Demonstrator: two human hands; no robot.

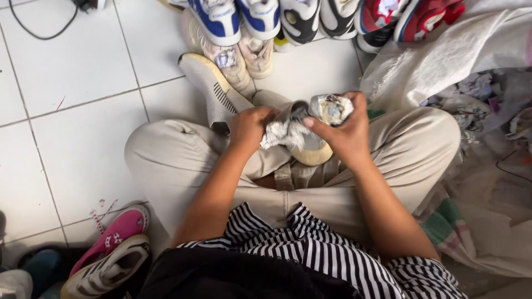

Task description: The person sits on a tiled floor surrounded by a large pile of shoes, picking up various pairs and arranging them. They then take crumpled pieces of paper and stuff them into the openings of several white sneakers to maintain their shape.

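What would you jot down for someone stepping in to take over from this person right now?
Left hand: gripping crumpled paper at the mouth of the beige shoe in the lap.
Right hand: holding a second paper wad above that shoe.
Done: paper partly in the shoe.
Left: the second wad is outside it. The matching beige shoe lies on the tile floor; a row of sneakers sits beyond.

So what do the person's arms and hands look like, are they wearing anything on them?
Both forearms are bare, with no gloves, watch, rings or bracelets visible on the left hand or the right hand. No sleeves reach the forearms. Near the elbows lies a black-and-white striped fabric top, and the legs wear beige trousers.
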